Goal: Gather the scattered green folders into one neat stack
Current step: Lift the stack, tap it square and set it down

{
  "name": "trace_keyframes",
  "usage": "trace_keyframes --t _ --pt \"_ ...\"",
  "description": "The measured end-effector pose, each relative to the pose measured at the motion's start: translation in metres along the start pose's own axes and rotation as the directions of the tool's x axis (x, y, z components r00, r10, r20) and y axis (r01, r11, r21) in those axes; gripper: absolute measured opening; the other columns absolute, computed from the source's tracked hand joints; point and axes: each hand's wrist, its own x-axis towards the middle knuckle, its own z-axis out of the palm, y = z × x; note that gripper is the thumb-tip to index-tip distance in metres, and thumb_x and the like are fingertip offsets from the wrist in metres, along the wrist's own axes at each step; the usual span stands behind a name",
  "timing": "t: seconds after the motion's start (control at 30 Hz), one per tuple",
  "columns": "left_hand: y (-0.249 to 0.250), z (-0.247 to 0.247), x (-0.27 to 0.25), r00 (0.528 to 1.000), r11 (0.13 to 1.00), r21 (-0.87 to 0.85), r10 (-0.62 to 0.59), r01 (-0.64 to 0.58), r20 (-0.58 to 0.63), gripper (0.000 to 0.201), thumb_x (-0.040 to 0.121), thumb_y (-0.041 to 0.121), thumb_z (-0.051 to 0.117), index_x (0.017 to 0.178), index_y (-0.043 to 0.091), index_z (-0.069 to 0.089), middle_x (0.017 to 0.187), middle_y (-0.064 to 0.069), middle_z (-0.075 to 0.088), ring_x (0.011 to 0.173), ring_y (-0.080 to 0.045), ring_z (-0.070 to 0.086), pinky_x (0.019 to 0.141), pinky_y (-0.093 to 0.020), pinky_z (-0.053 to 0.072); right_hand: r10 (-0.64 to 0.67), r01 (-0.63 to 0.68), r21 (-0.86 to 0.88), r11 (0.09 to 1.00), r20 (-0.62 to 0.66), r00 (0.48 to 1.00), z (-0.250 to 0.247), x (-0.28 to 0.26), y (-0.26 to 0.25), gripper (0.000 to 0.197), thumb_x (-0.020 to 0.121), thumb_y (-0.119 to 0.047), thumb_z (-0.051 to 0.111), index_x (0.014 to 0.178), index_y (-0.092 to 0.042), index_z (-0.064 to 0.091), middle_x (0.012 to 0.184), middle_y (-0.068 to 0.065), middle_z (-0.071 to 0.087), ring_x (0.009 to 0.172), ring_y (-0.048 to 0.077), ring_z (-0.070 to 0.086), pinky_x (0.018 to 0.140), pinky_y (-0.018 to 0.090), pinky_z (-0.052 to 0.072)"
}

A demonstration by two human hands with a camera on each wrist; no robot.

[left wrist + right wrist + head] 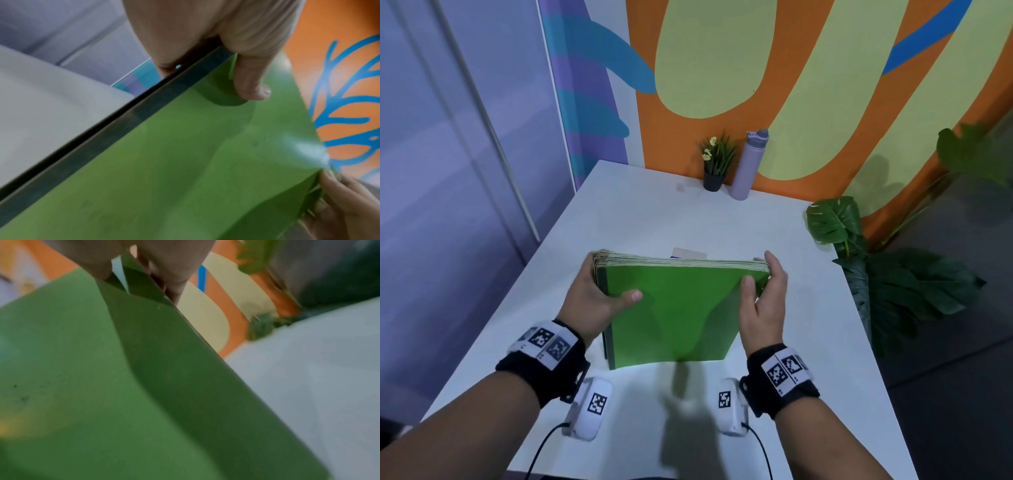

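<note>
both thumbs press the top green cover, fingers curled round the edges: left hand (594, 301) at 9 o'clock, right hand (763, 298) at 3 o'clock, clamping the stack of green folders (674, 311) mid-table (640, 212), far end tilted up.

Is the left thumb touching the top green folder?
Touching. The left wrist view shows the left hand with its thumb pressed flat on the top green folder; the head view agrees.

Your head view was bright and sharp, bowed at its edges; a shadow fell across the table's (619, 219) near edge. Both wrist views were blurred.
</note>
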Motion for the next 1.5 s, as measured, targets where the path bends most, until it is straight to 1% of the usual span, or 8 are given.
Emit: trace_keyframes --t 0.17,0.4,0.63,0.9,1.07,1.17,1.3,1.5 --pt "-0.039 0.009 -0.020 0.969 0.965 0.093 -0.247 0.245 0.002 0.053 0.069 -0.003 0.080 0.095 0.038 0.057 0.096 0.016 0.068 0.090 -0.008 0.066 0.089 -0.037 0.052 0.255 -0.274 0.171 0.946 0.126 0.959 0.010 -0.024 0.020 0.031 0.098 -0.013 0.037 0.129 -0.010 0.035 0.105 -0.006 0.057 0.094 0.001 0.054 0.084 0.021 0.044" --pt "-0.066 0.014 -0.033 0.941 0.917 0.220 -0.337 0.332 -0.015 0.032 0.080 0.009 0.074 0.103 0.025 0.058 0.086 0.015 0.064 0.084 -0.018 0.061 0.095 -0.044 0.051 0.467 -0.443 -0.146 0.884 0.295 0.834 0.014 -0.056 0.063 0.013 0.095 -0.007 0.037 0.089 -0.015 0.029 0.071 0.001 0.042 0.065 0.020 0.040 0.060 0.034 0.035" --pt "-0.058 0.009 -0.009 0.945 0.909 0.264 -0.323 0.323 -0.044 0.081 0.072 0.054 0.071 0.137 0.017 0.040 0.141 -0.008 0.053 0.128 -0.032 0.050 0.107 -0.056 0.041 0.460 -0.470 -0.036 0.882 0.287 0.840 -0.007 -0.013 0.050 0.022 0.093 -0.013 0.051 0.114 -0.015 0.055 0.099 -0.001 0.067 0.090 0.018 0.061 0.079 0.031 0.049" --pt "-0.125 -0.005 0.041 0.794 0.806 -0.178 -0.589 0.565 -0.150 0.098 0.040 0.069 0.085 0.118 0.018 0.055 0.114 -0.013 0.069 0.098 -0.039 0.069 0.079 -0.066 0.052 0.554 -0.659 0.653 0.373 0.413 0.723 -0.009 -0.012 0.019 0.025 0.091 -0.007 0.052 0.115 -0.006 0.061 0.107 0.013 0.072 0.091 0.028 0.068 0.071 0.038 0.059" --pt "-0.069 0.029 0.008 0.748 0.757 -0.239 -0.648 0.609 -0.145 0.034 0.083 0.029 0.070 0.099 0.002 0.056 0.093 -0.016 0.060 0.101 -0.043 0.064 0.073 -0.043 0.052 0.579 -0.781 0.591 0.205 0.570 0.583 0.019 -0.043 -0.001 0.032 0.091 -0.007 0.053 0.123 -0.012 0.053 0.116 0.012 0.069 0.101 0.032 0.068 0.095 0.056 0.048" --pt "-0.066 0.036 -0.009 0.760 0.766 -0.124 -0.642 0.630 -0.105 0.048 0.088 0.040 0.063 0.105 -0.004 0.053 0.074 -0.007 0.042 0.066 -0.025 0.046 0.056 -0.030 0.036 0.605 -0.857 0.489 0.162 0.637 0.478 0.027 -0.058 0.001 0.033 0.091 -0.007 0.054 0.124 -0.011 0.052 0.111 0.013 0.071 0.097 0.034 0.069 0.089 0.057 0.051" --pt "-0.070 0.030 -0.019 0.783 0.783 -0.059 -0.610 0.619 0.120 0.057 0.090 0.045 0.055 0.134 0.011 0.045 0.122 -0.007 0.059 0.105 -0.023 0.060 0.083 -0.037 0.052 0.704 -0.816 0.574 0.065 0.554 0.445 0.019 -0.048 0.029 0.032 0.090 -0.003 0.054 0.122 -0.005 0.055 0.106 0.016 0.072 0.092 0.033 0.071 0.072 0.044 0.060" --pt "-0.109 -0.006 -0.018 0.808 0.625 0.669 -0.586 0.402 0.062 0.070 0.087 0.043 0.060 0.147 0.022 0.031 0.155 -0.006 0.031 0.141 -0.025 0.036 0.114 -0.037 0.031 0.894 -0.750 0.660 0.048 0.306 0.327 -0.002 -0.040 0.080 0.047 0.088 -0.005 0.057 0.133 -0.003 0.045 0.143 0.019 0.039 0.126 0.038 0.043 0.100 0.049 0.045"
